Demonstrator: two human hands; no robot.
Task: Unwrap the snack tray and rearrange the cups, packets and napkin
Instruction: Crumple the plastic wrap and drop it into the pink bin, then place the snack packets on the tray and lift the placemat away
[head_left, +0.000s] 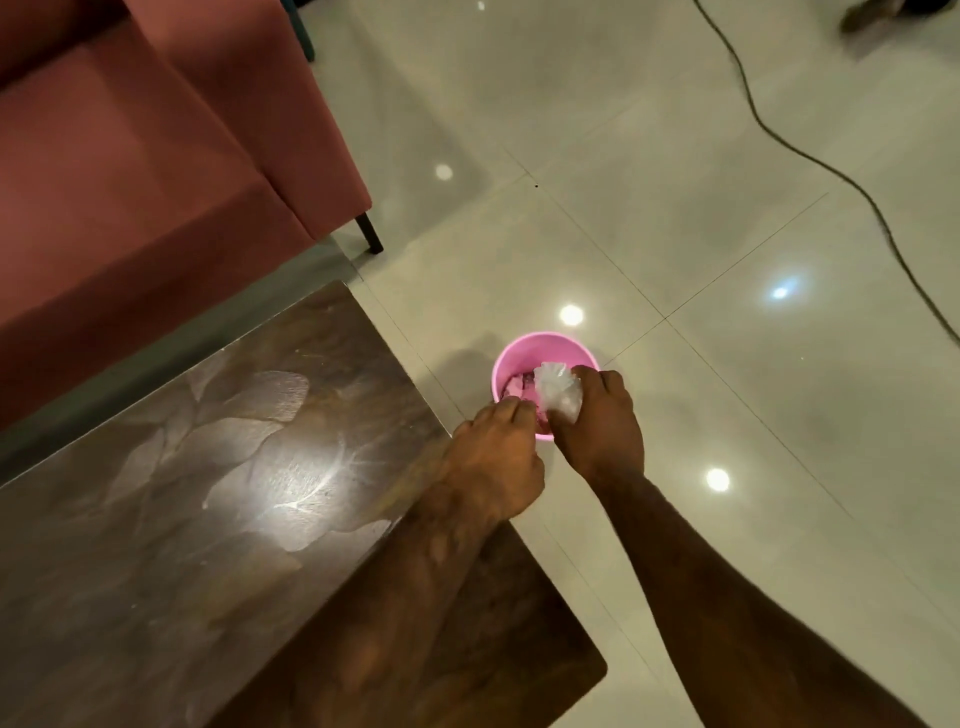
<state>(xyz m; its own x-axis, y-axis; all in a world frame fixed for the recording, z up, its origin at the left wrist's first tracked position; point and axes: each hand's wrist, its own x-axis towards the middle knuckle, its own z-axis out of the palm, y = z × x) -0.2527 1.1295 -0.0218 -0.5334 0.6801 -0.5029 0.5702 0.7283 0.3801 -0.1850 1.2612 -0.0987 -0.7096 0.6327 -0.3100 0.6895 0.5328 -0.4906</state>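
A pink plastic bin (524, 349) stands on the tiled floor just past the table's corner, with some pale scraps inside. Over its near rim my right hand (602, 421) is closed on a crumpled wad of clear plastic wrap (558, 392), which sticks up from my fist. My left hand (498, 457) is closed right beside it, fingertips at the wad's lower edge and over the bin's rim. The snack tray, cups, packets and napkin are not in view.
A dark glossy wooden table (208, 493) fills the lower left. Beyond it stands a pink sofa (130, 156) with a black leg. A black cable (831, 166) runs across the shiny floor tiles at the upper right.
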